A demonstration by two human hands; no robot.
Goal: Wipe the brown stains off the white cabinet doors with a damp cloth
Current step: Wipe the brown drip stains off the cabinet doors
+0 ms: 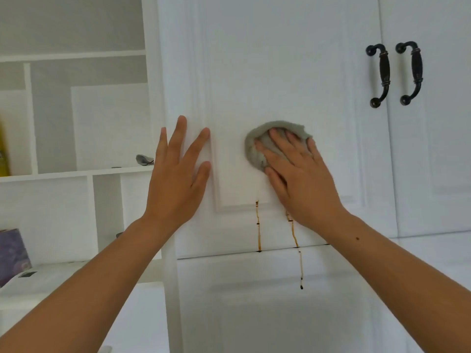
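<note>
White cabinet doors: the low drips are left to wipe

White panelled upper door (280, 72) fills the view, with open shelves (76, 171) at left. The right hand (300, 179) presses a bunched grey cloth (257, 146) against the panel with flat fingers. The left hand (178, 174) lies spread and released on the door's left frame. Around the cloth the panel looks clean. Two brown streaks (258, 230) remain below, and the right one runs onto the lower door (254, 301).
</note>
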